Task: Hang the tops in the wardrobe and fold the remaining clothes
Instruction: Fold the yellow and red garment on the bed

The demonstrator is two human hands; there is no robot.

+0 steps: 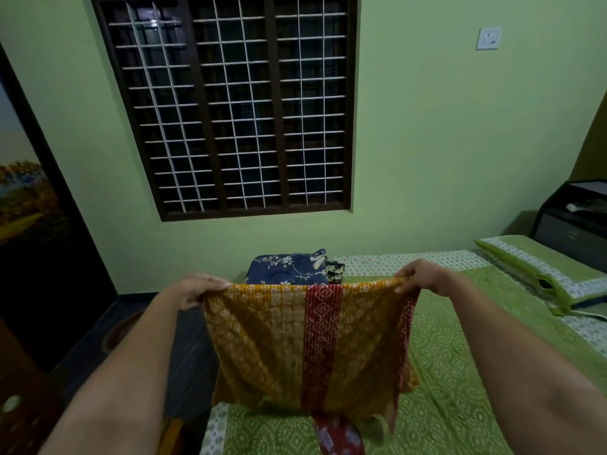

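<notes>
A mustard-yellow printed garment (269, 343) with a red patterned band down its middle hangs stretched between my two hands above the bed. My left hand (197, 289) grips its top left corner and my right hand (423, 277) grips its top right corner. The cloth's lower end, with a red tie, touches the green bedspread (460, 372). Behind it, at the bed's far edge, lies a folded dark blue floral garment (289, 266) with a darker printed piece (335, 269) beside it.
A dark grey cloth (190, 362) lies at the bed's left edge. A green pillow (538, 267) and a dark bedside cabinet (571, 218) are at the right. A barred window (230, 103) fills the wall ahead. A dark wardrobe door (36, 224) stands at the left.
</notes>
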